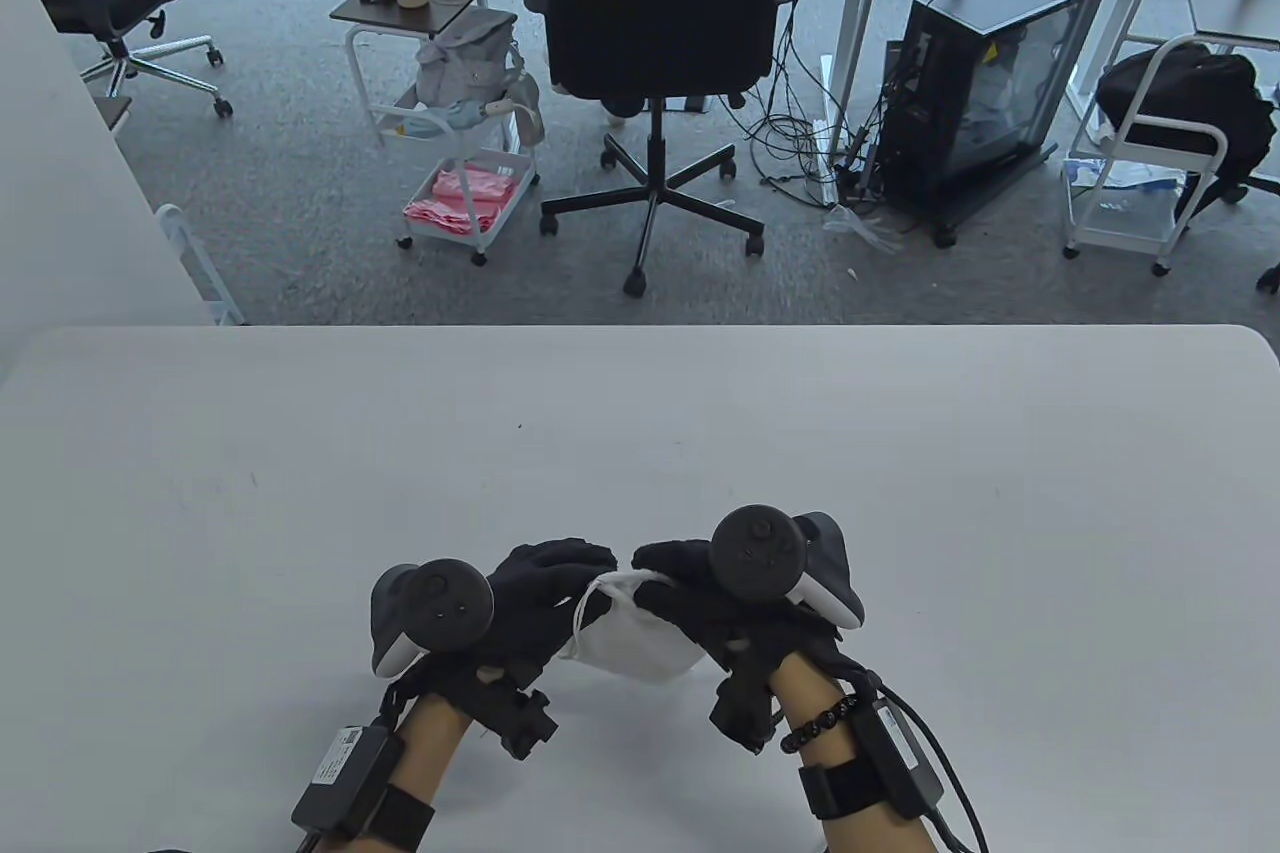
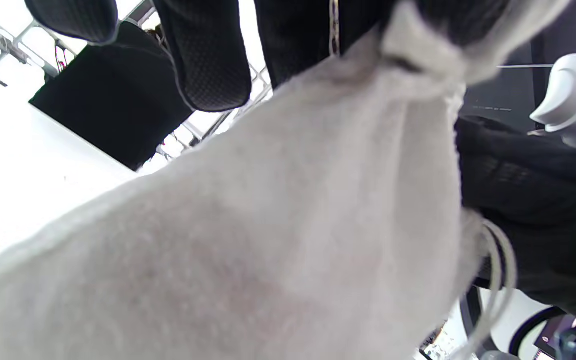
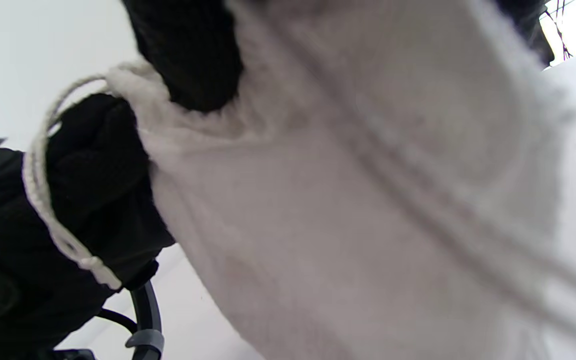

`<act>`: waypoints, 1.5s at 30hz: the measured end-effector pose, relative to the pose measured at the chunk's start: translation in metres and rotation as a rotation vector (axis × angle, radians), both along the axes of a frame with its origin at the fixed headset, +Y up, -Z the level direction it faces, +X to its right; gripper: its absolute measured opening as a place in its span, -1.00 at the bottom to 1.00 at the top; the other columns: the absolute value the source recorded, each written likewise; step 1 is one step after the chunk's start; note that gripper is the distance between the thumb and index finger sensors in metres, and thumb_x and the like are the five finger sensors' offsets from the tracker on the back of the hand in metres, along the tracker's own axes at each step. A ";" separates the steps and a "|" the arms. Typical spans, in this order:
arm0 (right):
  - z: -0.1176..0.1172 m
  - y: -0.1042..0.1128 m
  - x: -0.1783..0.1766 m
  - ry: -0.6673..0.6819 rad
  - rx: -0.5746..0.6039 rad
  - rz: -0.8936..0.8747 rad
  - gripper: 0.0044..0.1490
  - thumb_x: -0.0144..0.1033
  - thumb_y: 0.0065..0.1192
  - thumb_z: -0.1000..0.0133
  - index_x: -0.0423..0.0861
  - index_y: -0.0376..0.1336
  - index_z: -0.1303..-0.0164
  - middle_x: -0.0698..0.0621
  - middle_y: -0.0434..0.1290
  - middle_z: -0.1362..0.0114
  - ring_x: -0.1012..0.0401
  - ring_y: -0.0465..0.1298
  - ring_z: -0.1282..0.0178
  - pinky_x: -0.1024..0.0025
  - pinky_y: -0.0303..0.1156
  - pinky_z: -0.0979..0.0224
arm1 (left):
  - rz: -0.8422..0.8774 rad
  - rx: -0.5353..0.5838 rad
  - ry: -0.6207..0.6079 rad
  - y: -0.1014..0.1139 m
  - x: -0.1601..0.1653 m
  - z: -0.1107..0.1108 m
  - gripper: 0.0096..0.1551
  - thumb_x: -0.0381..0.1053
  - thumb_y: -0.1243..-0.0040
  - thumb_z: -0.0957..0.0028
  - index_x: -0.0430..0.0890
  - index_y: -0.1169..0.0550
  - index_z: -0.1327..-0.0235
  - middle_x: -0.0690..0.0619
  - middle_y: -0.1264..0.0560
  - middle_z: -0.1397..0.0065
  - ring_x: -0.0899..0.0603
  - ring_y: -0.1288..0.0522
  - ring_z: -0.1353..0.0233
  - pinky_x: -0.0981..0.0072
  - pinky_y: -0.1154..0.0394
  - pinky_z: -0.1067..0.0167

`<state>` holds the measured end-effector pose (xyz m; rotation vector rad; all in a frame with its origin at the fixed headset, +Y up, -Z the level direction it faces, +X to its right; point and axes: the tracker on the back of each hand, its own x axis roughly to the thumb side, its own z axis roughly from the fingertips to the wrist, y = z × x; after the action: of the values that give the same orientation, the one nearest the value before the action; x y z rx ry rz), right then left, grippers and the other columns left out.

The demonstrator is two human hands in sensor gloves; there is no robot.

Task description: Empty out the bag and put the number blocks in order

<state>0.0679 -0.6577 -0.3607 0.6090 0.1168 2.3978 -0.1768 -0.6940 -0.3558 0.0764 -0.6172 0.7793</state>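
I see my two hands close together near the front edge of the big white table [image 1: 300, 453], about in the middle of that edge. Between them is a small white cloth bag with a drawstring [image 1: 640, 638].

My left hand in its black glove [image 1: 530, 598] grips the bag at its top, on the left side. My right hand in its black glove [image 1: 690, 583] grips the top too, on the right side. The fingers of both hands are closed on the cloth at the bag's neck, and the fingertips of the two hands nearly touch each other over it. The bag hangs down from the hands toward me. I cannot tell if its bottom touches the table.

In the left wrist view the soft white bag fills most of the picture, and its neck is bunched tight under my fingers [image 2: 208, 55]. A thin white string loop [image 2: 498, 280] hangs at the bag's right side, next to the right glove.

In the right wrist view the string loop curls over the left glove, and a dark finger [image 3: 188, 55] presses into the cloth at the top. The bag is shut. I cannot see any number blocks; they may be inside, but I cannot tell.
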 end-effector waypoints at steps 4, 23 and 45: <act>0.002 -0.014 0.020 -0.102 -0.119 -0.210 -0.55 -0.23 0.33 -0.15 -0.20 0.49 -0.13 -0.18 0.68 -0.10 -0.06 0.75 0.02 0.01 0.69 -0.07 | -0.071 -0.069 0.083 -0.007 -0.009 -0.009 -0.54 0.25 -0.11 -0.17 0.13 -0.64 -0.21 -0.04 -0.53 -0.50 -0.40 -0.50 -0.52 -0.62 -0.24 -0.37; 0.018 -0.050 0.011 -0.108 -0.452 -0.680 -0.46 -0.22 0.16 -0.23 -0.27 0.39 -0.27 -0.25 0.57 -0.27 -0.17 0.65 -0.20 -0.11 0.61 -0.25 | 0.037 -0.353 0.175 -0.008 0.027 0.011 -0.22 0.32 -0.09 -0.10 -0.27 -0.54 -0.27 -0.20 -0.64 -0.13 -0.25 -0.73 -0.02 -0.31 -0.49 -0.23; 0.034 0.001 0.014 -0.470 0.368 0.064 -0.61 -0.06 0.47 -0.07 -0.11 0.52 0.11 -0.04 0.72 0.07 0.04 0.79 0.13 0.08 0.75 0.03 | -0.524 0.063 0.452 0.042 0.003 0.022 -0.56 0.17 -0.42 -0.02 -0.15 -0.67 0.09 -0.02 -0.70 0.20 -0.08 -0.74 0.22 -0.31 -0.53 -0.17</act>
<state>0.0824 -0.6567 -0.3267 0.1844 -0.5210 2.5752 -0.1738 -0.6520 -0.3333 0.1374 -0.2102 0.2178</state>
